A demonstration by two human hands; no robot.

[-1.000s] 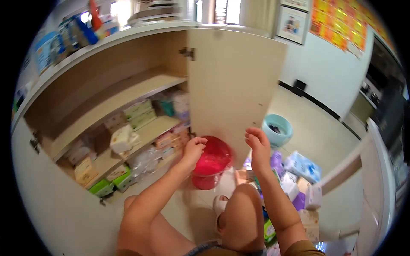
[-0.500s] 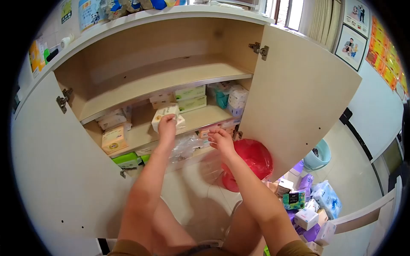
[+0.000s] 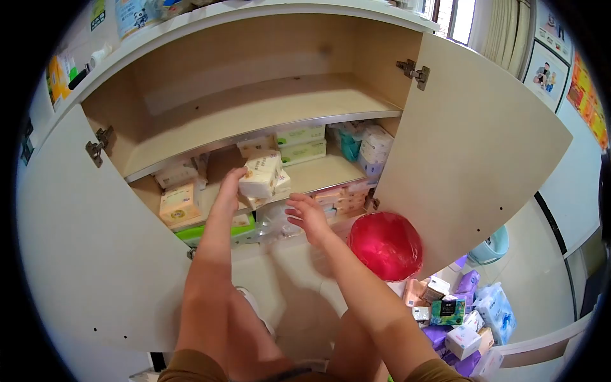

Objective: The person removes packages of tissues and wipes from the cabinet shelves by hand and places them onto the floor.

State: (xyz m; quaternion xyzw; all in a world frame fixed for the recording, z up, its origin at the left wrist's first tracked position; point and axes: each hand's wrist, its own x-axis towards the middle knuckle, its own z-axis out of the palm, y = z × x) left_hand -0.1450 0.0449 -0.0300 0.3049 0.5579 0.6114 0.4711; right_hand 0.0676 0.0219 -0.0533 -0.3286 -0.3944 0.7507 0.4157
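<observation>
A cream tissue pack [image 3: 260, 174] sits tilted at the front of the middle shelf, on top of other similar packs [image 3: 282, 183]. My left hand [image 3: 229, 190] is at its left side, fingers extended and touching its edge. To the right, in front of the shelf edge, my right hand [image 3: 308, 217] is held open with fingers apart and nothing in it. Behind the packs stand green-and-white tissue boxes [image 3: 303, 151]. An orange tissue pack [image 3: 179, 202] lies at the shelf's left end.
Open cabinet doors flank me, left [image 3: 89, 242] and right [image 3: 474, 140]. A red bucket [image 3: 386, 247] stands by the right door. Several tissue packs [image 3: 463, 342] are heaped on the floor at right, near a light-blue bucket [image 3: 491, 247]. Clear plastic [image 3: 275, 221] hangs below the shelf.
My left hand has shifted from gripping the tissue pack's top to its left side. The pack is turned and sits more upright. My right hand has moved left, and the view has shifted slightly.
</observation>
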